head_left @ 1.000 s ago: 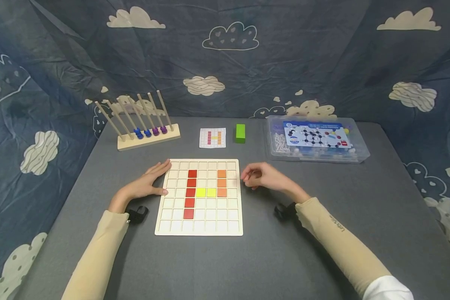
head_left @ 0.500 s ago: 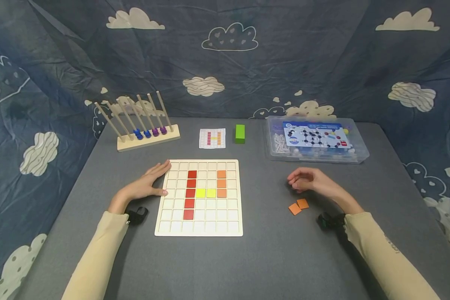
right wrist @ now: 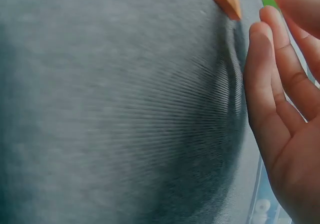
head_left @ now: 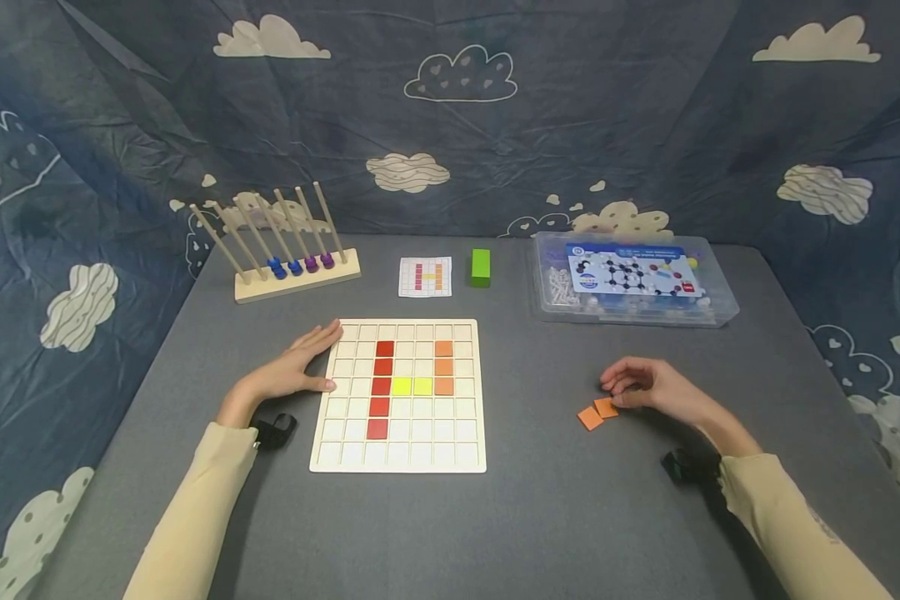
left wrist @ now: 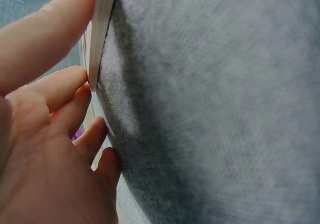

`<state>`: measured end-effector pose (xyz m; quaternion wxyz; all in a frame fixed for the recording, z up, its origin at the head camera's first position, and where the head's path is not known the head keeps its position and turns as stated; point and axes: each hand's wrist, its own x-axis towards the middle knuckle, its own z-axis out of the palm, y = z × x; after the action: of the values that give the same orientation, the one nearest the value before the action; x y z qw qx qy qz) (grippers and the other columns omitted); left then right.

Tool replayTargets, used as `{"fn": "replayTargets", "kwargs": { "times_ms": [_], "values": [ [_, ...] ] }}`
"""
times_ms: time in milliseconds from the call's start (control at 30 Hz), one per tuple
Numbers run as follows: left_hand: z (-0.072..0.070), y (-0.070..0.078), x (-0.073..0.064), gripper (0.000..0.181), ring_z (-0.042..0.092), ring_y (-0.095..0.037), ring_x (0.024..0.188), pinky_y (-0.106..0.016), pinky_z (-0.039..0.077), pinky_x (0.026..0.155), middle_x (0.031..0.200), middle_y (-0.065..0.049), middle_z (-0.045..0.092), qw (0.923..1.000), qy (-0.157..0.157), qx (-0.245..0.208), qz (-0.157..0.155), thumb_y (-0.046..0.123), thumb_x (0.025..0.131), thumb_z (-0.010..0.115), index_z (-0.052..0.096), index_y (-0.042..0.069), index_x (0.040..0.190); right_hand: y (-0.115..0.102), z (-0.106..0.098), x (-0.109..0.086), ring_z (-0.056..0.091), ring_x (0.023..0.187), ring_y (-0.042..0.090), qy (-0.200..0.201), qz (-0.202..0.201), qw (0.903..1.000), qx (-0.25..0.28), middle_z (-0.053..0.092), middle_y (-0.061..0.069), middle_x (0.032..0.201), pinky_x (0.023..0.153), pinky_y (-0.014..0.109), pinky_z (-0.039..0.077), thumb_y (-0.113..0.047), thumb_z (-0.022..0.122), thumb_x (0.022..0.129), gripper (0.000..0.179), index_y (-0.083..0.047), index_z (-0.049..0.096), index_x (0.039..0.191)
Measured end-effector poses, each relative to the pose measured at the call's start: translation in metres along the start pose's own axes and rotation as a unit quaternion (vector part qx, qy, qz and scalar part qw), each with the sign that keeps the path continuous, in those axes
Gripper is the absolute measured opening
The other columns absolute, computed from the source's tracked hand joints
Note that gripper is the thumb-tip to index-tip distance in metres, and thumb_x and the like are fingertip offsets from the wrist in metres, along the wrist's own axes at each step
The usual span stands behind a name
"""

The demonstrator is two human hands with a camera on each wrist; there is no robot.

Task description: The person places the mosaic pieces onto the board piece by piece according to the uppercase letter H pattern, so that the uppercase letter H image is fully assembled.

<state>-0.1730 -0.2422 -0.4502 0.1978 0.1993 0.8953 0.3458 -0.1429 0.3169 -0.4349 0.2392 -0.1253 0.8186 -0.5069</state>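
A pale wooden grid board [head_left: 420, 454] lies on the grey table. Set in its cells are a column of several red tiles [head_left: 379, 386], two yellow tiles [head_left: 412, 386] and three orange tiles [head_left: 443, 367]. My left hand [head_left: 288, 368] rests against the board's left edge with fingers straight, and its thumb touches that edge in the left wrist view. To the right of the board lie two loose orange tiles [head_left: 590, 417], side by side. Beside them is my right hand [head_left: 656, 389], fingers loosely bent and fingertips close to the farther tile. Nothing is between its thumb and fingers.
Behind the board lies a white pattern card [head_left: 425, 277] with a coloured H-like figure, next to a green block [head_left: 481, 267]. A wooden peg stand [head_left: 300, 283] with blue and purple beads is at the back left. A clear plastic case [head_left: 633, 311] sits at the back right.
My right hand has moved right from the board's right edge, then down to the loose orange tiles, which its arm hid earlier. My left hand and the board have not moved.
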Motion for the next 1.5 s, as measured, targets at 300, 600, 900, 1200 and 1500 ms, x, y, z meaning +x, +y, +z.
{"fn": "replayTargets", "kwargs": {
  "times_ms": [300,600,900,1200,1500],
  "values": [
    [0.0,0.0,0.0,0.093,-0.002,-0.042,0.142,-0.065,0.004,0.106,0.158,-0.018,0.007,1.0,0.0,-0.001,0.001,0.027,0.084,0.074,0.017,0.001,0.152,0.004,0.014,-0.002,0.054,0.08,0.022,0.024,-0.047,0.9922,-0.113,0.061,0.008,0.09,0.063,0.026,0.044,0.007,0.074,0.073,0.029,0.0,0.066,0.1],
    [-0.001,0.001,0.001,0.093,-0.002,-0.042,0.142,-0.065,0.003,0.106,0.158,-0.019,0.006,1.0,-0.002,0.001,-0.002,0.028,0.084,0.074,0.016,0.001,0.152,0.0,0.01,0.002,0.053,0.075,0.014,0.01,-0.034,0.995,-0.093,0.059,0.009,0.086,0.063,0.025,0.047,0.01,0.068,0.078,0.023,0.005,0.064,0.099],
    [-0.001,0.001,0.001,0.093,-0.002,-0.042,0.142,-0.065,0.003,0.106,0.158,-0.019,0.006,1.0,-0.001,0.002,-0.001,0.027,0.084,0.074,0.017,0.001,0.152,-0.024,0.022,0.025,0.057,0.078,0.016,-0.02,-0.026,0.9987,-0.039,0.061,0.013,0.089,0.067,0.028,0.051,-0.004,0.069,0.087,0.022,0.006,0.061,0.104],
    [-0.001,0.001,0.001,0.092,-0.002,-0.042,0.142,-0.065,0.003,0.106,0.158,-0.019,0.006,1.0,-0.001,0.001,-0.001,0.027,0.084,0.074,0.016,0.001,0.152,-0.061,0.072,0.072,0.058,0.071,0.016,-0.056,-0.068,0.9955,-0.036,0.062,0.008,0.083,0.062,0.031,0.049,0.002,0.068,0.085,0.014,0.003,0.063,0.098],
    [0.0,0.0,0.001,0.093,-0.003,-0.041,0.142,-0.065,0.003,0.106,0.158,-0.019,0.005,1.0,0.002,-0.002,-0.006,0.026,0.084,0.074,0.016,0.001,0.152,-0.091,0.126,0.111,0.056,0.066,0.013,-0.109,-0.117,0.9858,-0.051,0.062,0.003,0.075,0.061,0.025,0.047,0.005,0.069,0.08,0.012,0.001,0.065,0.091]
  ]
}}
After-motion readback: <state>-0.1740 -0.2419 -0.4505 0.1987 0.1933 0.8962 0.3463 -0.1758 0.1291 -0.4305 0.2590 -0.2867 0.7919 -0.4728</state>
